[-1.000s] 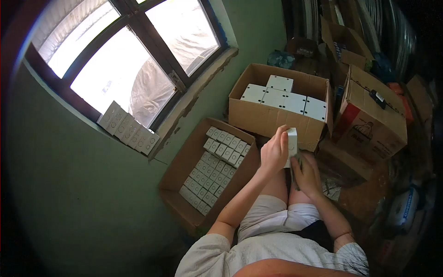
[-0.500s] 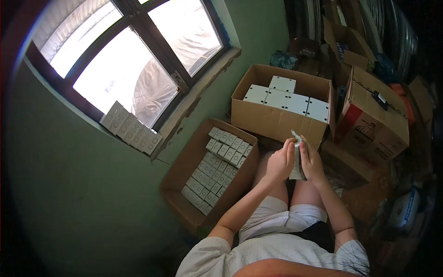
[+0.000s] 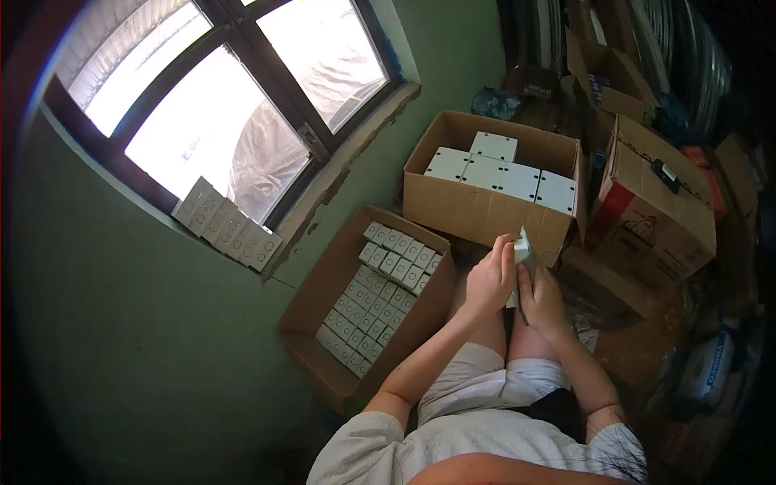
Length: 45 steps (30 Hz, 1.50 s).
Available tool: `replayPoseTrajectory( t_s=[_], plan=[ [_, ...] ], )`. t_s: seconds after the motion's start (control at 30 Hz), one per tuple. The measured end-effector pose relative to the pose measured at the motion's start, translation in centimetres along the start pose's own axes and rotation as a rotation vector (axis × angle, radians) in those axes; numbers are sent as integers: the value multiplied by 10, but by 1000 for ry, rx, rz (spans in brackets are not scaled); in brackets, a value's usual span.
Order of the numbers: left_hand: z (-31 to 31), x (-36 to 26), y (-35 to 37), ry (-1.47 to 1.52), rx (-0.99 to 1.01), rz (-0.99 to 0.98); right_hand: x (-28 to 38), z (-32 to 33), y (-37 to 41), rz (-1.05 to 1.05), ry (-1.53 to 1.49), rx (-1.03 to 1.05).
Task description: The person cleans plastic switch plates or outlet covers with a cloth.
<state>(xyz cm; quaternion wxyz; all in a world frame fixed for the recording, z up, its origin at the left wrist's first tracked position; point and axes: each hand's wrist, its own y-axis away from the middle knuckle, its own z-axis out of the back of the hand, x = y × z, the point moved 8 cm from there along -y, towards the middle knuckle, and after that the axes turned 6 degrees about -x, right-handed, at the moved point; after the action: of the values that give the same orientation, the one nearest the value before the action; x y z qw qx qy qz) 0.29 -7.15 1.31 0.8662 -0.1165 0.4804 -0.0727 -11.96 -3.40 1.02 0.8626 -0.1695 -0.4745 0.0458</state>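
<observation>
Above my lap, both hands are on a small white box (image 3: pixel 521 251) with a thin flap or edge sticking up at its top. My left hand (image 3: pixel 490 280) is closed round its left side, fingers near the upper end. On the right side, my right hand (image 3: pixel 542 301) grips it lower down, fingers pressed along it. Part of the box is hidden by my fingers, and what is inside cannot be seen. To the left, an open cardboard carton (image 3: pixel 301 338) holds rows of small white boxes (image 3: pixel 373 303) with round marks on their ends.
Straight ahead stands another open carton (image 3: pixel 485 204) with larger white boxes (image 3: pixel 517 179). A closed carton (image 3: pixel 659 212) with a small black object (image 3: pixel 668 175) on top is at right. More white boxes (image 3: pixel 228 224) lean along the windowsill (image 3: pixel 347 166).
My right hand has shifted down along the box, uncovering more of its upper end. My left hand stays near the top and has risen slightly.
</observation>
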Motion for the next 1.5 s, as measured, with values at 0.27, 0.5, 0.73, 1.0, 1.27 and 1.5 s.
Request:
replayPoseTrajectory(
  t_s=[0.27, 0.5, 0.73, 1.0, 1.27, 1.5],
  plan=[
    [-6, 3, 3, -104, 133, -11, 7, 11, -16, 146, -81, -107],
    [-10, -7, -3, -98, 167, -23, 4, 17, 3, 87, -26, -106],
    [16, -24, -25, 222, -212, -165, -37, -23, 34, -291, -433, -67],
    [2, -9, 1, 301, -44, 47, -86, -1, -3, -648, -613, -134],
    [63, 82, 26, -32, 348, 124, -38, -37, 3, -255, -347, 138],
    [97, 85, 57, 46, 408, 232, 51, -72, -12, 263, -407, 82]
  ],
)
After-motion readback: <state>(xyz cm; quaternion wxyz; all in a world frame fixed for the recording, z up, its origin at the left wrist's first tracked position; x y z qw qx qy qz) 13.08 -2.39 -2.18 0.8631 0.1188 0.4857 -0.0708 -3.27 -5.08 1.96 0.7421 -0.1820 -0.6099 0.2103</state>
